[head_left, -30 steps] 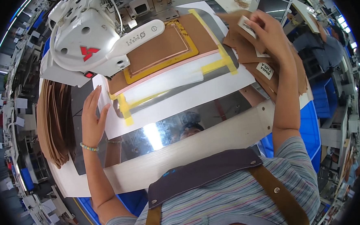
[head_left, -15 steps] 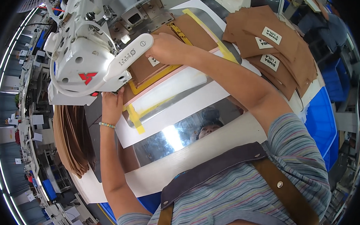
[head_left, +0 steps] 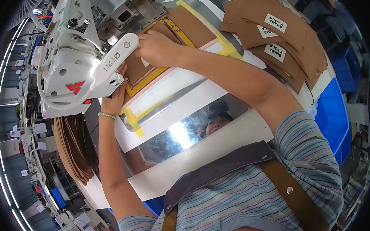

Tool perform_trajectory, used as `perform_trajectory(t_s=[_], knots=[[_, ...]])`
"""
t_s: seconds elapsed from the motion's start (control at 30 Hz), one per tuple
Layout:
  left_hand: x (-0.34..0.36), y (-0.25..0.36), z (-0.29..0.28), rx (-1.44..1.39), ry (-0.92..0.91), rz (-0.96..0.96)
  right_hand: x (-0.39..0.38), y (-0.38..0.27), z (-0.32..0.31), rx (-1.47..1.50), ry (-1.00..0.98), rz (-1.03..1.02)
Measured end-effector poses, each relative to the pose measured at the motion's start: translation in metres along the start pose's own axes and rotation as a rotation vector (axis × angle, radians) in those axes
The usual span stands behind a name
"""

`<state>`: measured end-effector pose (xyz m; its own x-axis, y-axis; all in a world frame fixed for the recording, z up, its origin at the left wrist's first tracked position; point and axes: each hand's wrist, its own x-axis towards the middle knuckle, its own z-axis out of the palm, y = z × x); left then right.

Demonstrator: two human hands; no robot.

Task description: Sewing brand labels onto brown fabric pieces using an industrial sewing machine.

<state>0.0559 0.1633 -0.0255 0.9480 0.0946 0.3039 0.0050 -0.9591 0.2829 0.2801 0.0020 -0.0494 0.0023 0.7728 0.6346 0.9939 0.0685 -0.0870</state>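
Observation:
A brown flat panel (head_left: 135,73) with a small white label (head_left: 145,62) lies within a yellow-edged frame (head_left: 149,79), under the head of a white sewing machine (head_left: 67,65). My right hand (head_left: 158,49) rests on the panel beside the label, its fingers bent. A white lever (head_left: 114,60) on the machine partly covers its fingertips, so its grip is unclear. My left hand (head_left: 114,99) is at the panel's left end, close under the machine head. Its thumb and fingers are spread apart, with the machine hiding part of them.
At right lies a fanned pile of labelled brown panels (head_left: 292,47), with a blue bin (head_left: 332,114) below it. A stack of brown pieces (head_left: 71,148) hangs at left. Yellow tape (head_left: 134,121) edges the white sheet; a shiny metal plate (head_left: 175,137) lies nearer me.
The whole view has shifted, so machine and panel sit farther left. The fingers of my left hand now reach farther forward past the machine head. My right hand stays on the panel.

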Motion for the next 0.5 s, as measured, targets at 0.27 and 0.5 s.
perform_trajectory(t_s=[0.27, 0.5], knots=[[0.004, -0.021, 0.001, 0.071, -0.075, -0.009, -0.007, -0.018, -0.004, 0.272, -0.162, -0.125], [0.009, -0.033, 0.004, 0.078, 0.043, 0.11, -0.008, -0.02, -0.007, 0.348, -0.265, -0.175]])
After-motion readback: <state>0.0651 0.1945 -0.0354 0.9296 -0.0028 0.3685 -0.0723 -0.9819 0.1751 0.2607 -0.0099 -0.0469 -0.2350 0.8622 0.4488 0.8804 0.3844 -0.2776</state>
